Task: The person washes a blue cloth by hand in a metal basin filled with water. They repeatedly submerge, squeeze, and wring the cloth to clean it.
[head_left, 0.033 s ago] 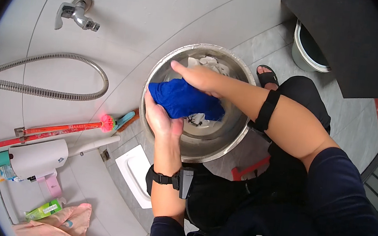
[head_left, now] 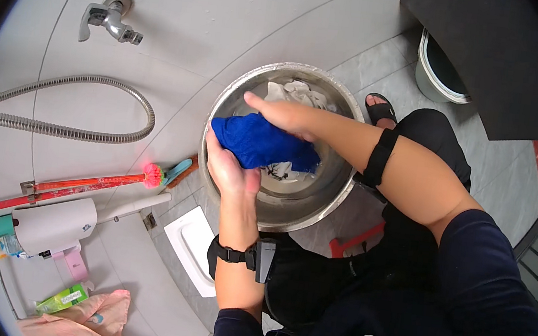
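Note:
A bunched blue cloth (head_left: 262, 142) is held over a round steel basin (head_left: 299, 223). My left hand (head_left: 232, 172) cups it from the near left, its fingers hidden along the cloth's left edge. From the far right, my right hand (head_left: 285, 115) grips the upper side, thumb stretched out to the left and the other fingers out of sight behind the fabric. Inside the basin lie a crumpled white cloth (head_left: 301, 93) and, partly covered by the blue one, a white piece with dark markings (head_left: 282, 171).
A metal tap (head_left: 116, 21) and a looped metal hose (head_left: 119, 84) are on the left wall. Red-handled brushes (head_left: 152, 174) lean near the basin. A white squat toilet (head_left: 190, 252) is set in the floor. A pale bucket (head_left: 432, 84) stands at the far right beside a dark panel (head_left: 493, 61).
My right thumb has dipped very slightly toward the blue cloth. Both hands keep their hold, and the rest looks the same.

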{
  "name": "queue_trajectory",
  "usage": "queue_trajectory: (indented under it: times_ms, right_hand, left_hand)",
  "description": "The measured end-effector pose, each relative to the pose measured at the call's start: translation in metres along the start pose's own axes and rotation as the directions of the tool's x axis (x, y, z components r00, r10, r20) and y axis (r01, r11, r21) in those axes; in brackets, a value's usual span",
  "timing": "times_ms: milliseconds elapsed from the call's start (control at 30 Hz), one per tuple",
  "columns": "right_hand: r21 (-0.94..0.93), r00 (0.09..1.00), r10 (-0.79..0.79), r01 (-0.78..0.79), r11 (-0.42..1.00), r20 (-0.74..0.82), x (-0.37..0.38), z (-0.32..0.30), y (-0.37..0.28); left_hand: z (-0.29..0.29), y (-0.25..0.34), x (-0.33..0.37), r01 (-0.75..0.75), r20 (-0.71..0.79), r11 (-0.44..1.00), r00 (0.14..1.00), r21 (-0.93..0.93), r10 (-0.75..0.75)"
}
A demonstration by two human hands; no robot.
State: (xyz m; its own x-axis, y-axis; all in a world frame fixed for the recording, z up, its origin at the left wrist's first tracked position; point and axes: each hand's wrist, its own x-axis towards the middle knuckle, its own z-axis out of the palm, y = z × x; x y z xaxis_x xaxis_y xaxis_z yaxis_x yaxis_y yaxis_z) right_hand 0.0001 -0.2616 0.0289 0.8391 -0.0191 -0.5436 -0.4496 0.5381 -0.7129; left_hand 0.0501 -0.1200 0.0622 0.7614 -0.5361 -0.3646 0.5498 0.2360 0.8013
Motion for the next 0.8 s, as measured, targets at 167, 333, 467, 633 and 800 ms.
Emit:
queue_trajectory:
  times_ms: [167,333,467,633,800]
  right_hand:
    - [-0.020,0.993,-0.055,0.057,0.998,0.100,0.008,-0.010,0.001]
    - [-0.433,0.945,-0.254,0.146,0.890,-0.204,-0.022,-0.010,-0.036]
    - [-0.438,0.944,-0.286,0.189,0.879,-0.166,-0.034,-0.019,-0.049]
    - [-0.610,0.944,-0.330,0.255,0.750,-0.011,-0.036,-0.020,-0.039]
    - [-0.862,0.643,-0.751,0.289,0.417,-0.148,-0.044,0.019,0.011]
  left_hand:
    - [0.008,-0.005,-0.006,-0.037,0.022,0.996,0.999,0.076,0.036]
    - [0.009,-0.012,-0.009,0.134,0.001,0.980,0.991,0.150,-0.136]
    - [0.013,-0.007,-0.013,0.394,0.214,0.910,0.885,0.126,-0.413]
    - [0.022,-0.006,-0.008,0.491,0.284,0.871,0.835,0.001,-0.471]
    - [0.003,-0.029,0.026,0.418,-0.020,0.904,0.907,-0.095,-0.421]
